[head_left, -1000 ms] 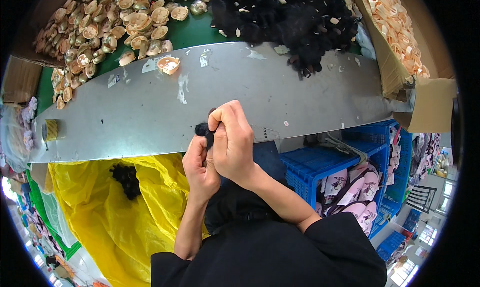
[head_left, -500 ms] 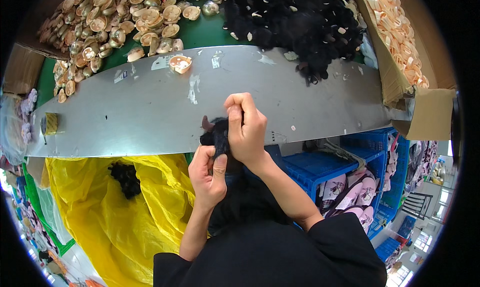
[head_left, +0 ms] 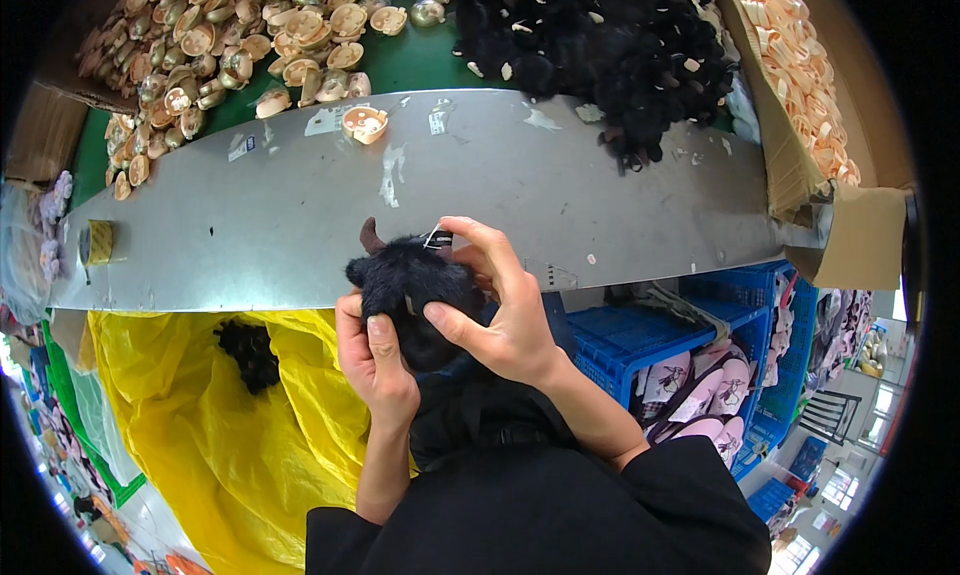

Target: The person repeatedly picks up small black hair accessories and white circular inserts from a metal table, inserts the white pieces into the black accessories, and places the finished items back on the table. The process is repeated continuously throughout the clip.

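Note:
Near the front edge of the metal tabletop [head_left: 290, 225], both hands hold a black furry plush piece [head_left: 408, 273]. A curved brown horn [head_left: 371, 237] sticks up from its left side. My left hand [head_left: 378, 370] grips its lower left, thumb and fingers closed on the fur. My right hand [head_left: 515, 320] holds the other side, index finger along the top and thumb pressed on the front. A thin white strand or strip shows at the right index fingertip; I cannot tell which. The piece's underside and several right-hand fingers are hidden.
Cup-shaped gold-and-peach shells [head_left: 300, 35] lie piled at the back left. A heap of black furry pieces [head_left: 600, 45] lies at the back right, beside a carton [head_left: 765, 105] of peach-coloured strips. A yellow bag [head_left: 200, 445] hangs below left; blue crates [head_left: 640, 340] with pink slippers stand right.
The plush piece has turned and opened out, showing more fur. My left hand moved left and slightly down; my right hand spread from a tight pinch to a wider hold.

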Action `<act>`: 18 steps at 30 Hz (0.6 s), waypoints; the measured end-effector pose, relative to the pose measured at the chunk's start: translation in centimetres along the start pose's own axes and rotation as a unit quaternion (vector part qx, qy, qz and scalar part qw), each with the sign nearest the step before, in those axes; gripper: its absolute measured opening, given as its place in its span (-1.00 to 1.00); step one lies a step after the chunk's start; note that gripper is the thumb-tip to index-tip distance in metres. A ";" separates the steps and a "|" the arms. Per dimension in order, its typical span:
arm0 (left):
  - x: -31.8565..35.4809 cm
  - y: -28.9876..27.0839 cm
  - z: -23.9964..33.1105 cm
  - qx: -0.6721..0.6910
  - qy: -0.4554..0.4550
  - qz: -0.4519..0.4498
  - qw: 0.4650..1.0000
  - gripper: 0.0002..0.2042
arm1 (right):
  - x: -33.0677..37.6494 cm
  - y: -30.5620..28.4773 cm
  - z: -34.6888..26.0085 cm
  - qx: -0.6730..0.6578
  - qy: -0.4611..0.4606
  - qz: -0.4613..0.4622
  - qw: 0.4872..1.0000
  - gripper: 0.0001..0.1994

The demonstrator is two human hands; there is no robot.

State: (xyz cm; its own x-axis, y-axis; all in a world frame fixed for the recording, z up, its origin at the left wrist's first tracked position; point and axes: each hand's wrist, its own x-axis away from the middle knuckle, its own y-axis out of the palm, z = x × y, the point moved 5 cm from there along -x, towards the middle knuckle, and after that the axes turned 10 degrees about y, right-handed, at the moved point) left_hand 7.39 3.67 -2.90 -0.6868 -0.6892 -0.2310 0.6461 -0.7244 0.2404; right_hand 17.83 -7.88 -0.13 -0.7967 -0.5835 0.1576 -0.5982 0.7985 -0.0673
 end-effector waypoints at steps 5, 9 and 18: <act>0.2 0.4 0.2 0.017 -0.001 -0.001 1.000 -0.81 | 0.0 0.2 0.0 -0.017 0.000 -0.012 1.000 -0.38; 0.5 0.4 0.5 0.039 -0.033 -0.018 0.999 -0.81 | 0.5 0.2 -0.2 0.039 -0.005 -0.025 0.999 -0.49; 0.7 0.7 -0.4 0.126 -0.168 -0.067 0.975 -0.43 | 1.1 0.0 -2.5 0.211 -0.290 0.094 0.929 -0.60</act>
State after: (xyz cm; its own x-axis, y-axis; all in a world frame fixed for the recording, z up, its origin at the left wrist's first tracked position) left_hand 7.47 2.73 -3.23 -0.8572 -0.5138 0.0352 0.4694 -0.7514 0.4637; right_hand 17.18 -8.16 2.47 -0.7298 -0.5188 -0.4452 -0.3264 0.8367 -0.4398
